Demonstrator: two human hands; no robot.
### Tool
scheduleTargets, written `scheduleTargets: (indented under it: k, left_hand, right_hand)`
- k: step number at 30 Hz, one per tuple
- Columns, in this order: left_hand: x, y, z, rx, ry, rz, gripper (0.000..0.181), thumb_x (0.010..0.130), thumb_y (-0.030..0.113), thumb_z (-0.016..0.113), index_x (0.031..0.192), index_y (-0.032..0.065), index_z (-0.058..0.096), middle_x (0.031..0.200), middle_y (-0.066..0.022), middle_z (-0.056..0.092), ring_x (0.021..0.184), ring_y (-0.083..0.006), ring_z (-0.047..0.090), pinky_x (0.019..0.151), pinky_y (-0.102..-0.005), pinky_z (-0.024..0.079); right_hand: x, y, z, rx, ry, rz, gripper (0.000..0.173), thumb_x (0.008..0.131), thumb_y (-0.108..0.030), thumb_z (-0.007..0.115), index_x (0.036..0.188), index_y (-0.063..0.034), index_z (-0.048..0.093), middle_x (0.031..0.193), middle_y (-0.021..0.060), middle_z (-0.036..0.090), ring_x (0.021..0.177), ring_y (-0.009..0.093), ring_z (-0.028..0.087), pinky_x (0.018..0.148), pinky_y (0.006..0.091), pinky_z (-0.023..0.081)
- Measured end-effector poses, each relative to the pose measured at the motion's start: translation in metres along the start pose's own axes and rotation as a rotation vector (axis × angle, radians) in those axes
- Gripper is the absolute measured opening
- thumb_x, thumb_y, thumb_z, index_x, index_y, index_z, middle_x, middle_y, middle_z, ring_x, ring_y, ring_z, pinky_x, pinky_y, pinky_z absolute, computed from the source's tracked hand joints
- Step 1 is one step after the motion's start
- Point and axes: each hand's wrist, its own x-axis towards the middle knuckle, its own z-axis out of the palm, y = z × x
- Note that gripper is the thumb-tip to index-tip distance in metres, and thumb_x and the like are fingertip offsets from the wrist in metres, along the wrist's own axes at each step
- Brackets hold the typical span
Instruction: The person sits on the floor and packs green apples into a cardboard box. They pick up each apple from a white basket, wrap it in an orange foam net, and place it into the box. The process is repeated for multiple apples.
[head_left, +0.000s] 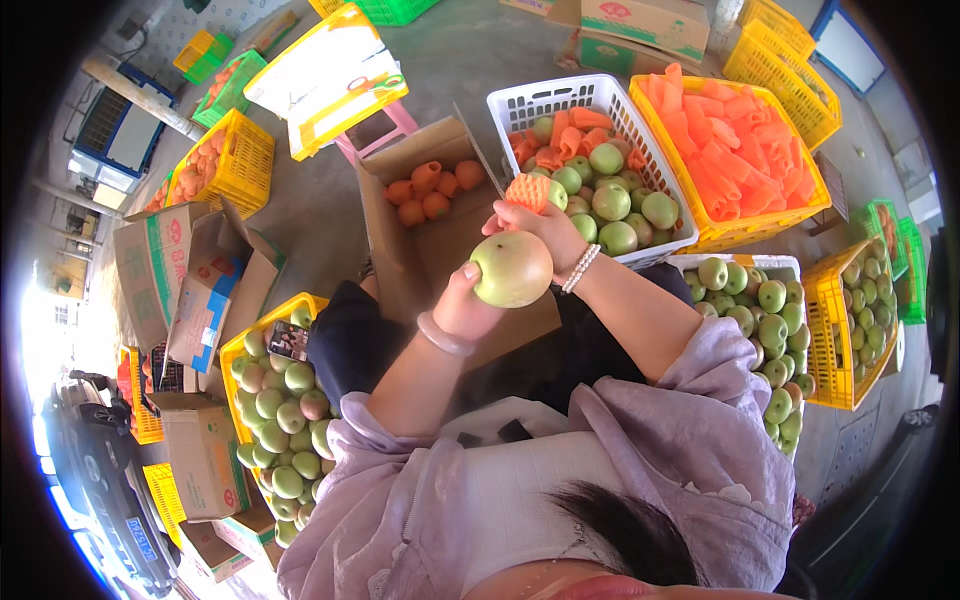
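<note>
A large green apple with a pinkish blush (514, 268) rests in my left hand (463, 306), its thumb pressed on the near side. Just beyond it, my right hand (556, 236) grips an orange foam fruit net (528, 192), which stands up from the fingers. The net and the apple are apart. Below both hands an open cardboard box (405, 259) holds several fruits in orange nets (436, 204). To the right of the box, a white plastic crate (517, 96) contains bare green apples (611, 201) and some orange nets.
A yellow crate (814, 196) of orange nets (720, 142) adjoins the white crate. More apples fill crates at my left (234, 358) and right (793, 264). A phone (288, 340) lies on the left apples. Scissors (377, 84) rest on a yellow-edged box over a pink stool (390, 124).
</note>
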Motion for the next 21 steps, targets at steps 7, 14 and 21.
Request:
scheduleTargets:
  k: [7, 14, 21]
  left_hand:
    - [-0.004, -0.001, 0.002, 0.28, -0.118, -0.033, 0.082, 0.078, 0.052, 0.067, 0.132, -0.0042, 0.044, 0.122, -0.0128, 0.058, 0.112, -0.0207, 0.056, 0.097, -0.0339, 0.043]
    - [-0.004, -0.015, -0.011, -0.067, 0.076, 0.044, 0.08, 0.076, 0.058, 0.063, 0.138, 0.0105, 0.044, 0.134, -0.0085, 0.051, 0.124, -0.0256, 0.049, 0.102, -0.0433, 0.039]
    - [-0.007, -0.015, -0.032, -0.133, 0.156, 0.033, 0.076, 0.079, 0.063, 0.056, 0.136, 0.0131, 0.048, 0.138, -0.0094, 0.05, 0.125, -0.0288, 0.048, 0.097, -0.0455, 0.041]
  right_hand:
    - [0.015, 0.006, 0.0, -0.061, 0.158, -0.265, 0.015, 0.09, -0.014, 0.064, 0.098, -0.0068, 0.054, 0.065, 0.0003, 0.054, 0.052, 0.009, 0.053, 0.046, 0.0245, 0.042]
    - [0.023, -0.001, 0.003, 0.137, 0.066, 0.053, 0.047, 0.089, -0.033, 0.069, 0.122, -0.0095, 0.046, 0.096, 0.0114, 0.068, 0.088, 0.02, 0.066, 0.074, 0.0309, 0.051]
    - [0.051, 0.011, -0.036, -0.197, 0.101, 0.246, 0.024, 0.084, -0.02, 0.071, 0.101, -0.0065, 0.061, 0.087, 0.0041, 0.062, 0.076, 0.014, 0.061, 0.059, 0.0308, 0.052]
